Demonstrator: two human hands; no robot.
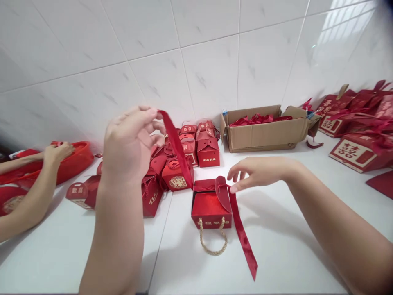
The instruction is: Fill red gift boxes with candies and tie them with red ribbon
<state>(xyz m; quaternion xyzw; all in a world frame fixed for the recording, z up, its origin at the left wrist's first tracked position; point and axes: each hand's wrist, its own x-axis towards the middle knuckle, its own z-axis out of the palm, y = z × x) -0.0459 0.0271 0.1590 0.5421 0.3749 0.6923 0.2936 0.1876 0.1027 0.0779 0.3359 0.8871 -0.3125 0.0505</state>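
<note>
A small red gift box (209, 205) with a beige rope handle (214, 242) lies on the white tiled surface in front of me. A red ribbon (176, 145) runs up from the box to my raised left hand (130, 141), whose fingertips pinch its end. The ribbon's other end (244, 237) trails down over the tiles toward me. My right hand (260, 172) hovers over the box's right side, fingers spread, one fingertip touching the ribbon where it crosses the box's heart-shaped flap (222, 192).
Several closed red gift boxes (190, 153) are heaped behind my left hand. A cardboard carton (264, 133) holding red ribbons stands against the wall. Larger flat red boxes (356, 151) lie at the right. Another person's hand (57, 152) reaches into a red basin (76, 162) at the left.
</note>
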